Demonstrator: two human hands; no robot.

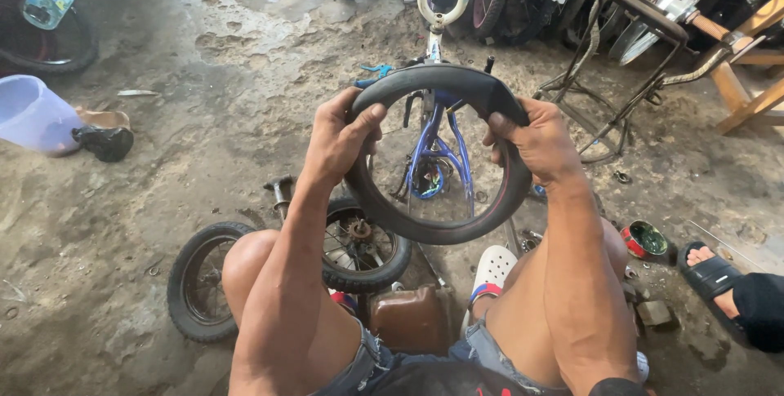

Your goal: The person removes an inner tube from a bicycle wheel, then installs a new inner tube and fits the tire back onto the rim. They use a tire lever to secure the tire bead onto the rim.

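Rough, stained concrete floor (204, 77) is seen across the whole frame, pretty grimy stuff. At the upper left a pale lilac plastic bucket (33, 114) is tipped on its side, with a small black bag-like lump (104, 142) just beside it. Lower left, a small black spoked wheel with its tyre on (196, 282) is lying flat on the floor, and a second small black wheel with a rusty hub (365, 253) is found just right of it, partly hidden behind a knee.

In the middle of the frame a bare black rubber bicycle tyre (441, 229) is held up in the air, above the knees. Its left side is gripped by the left hand (341, 139), fingers wrapped over the tread and thumb hooked inside. Its upper right is clenched by the right hand (539, 144), thumb pressed on the outer tread.

Through the tyre's opening a blue and white child's bike frame (437, 147) is visible, standing near. Below it, a brown plastic jerry can (411, 318) and a white perforated clog (490, 269) are seen between the legs.

Further right, a small open red tin (645, 241) is sitting on the floor. At the lower right edge another person's foot in a black slide sandal (712, 272) is poking in.
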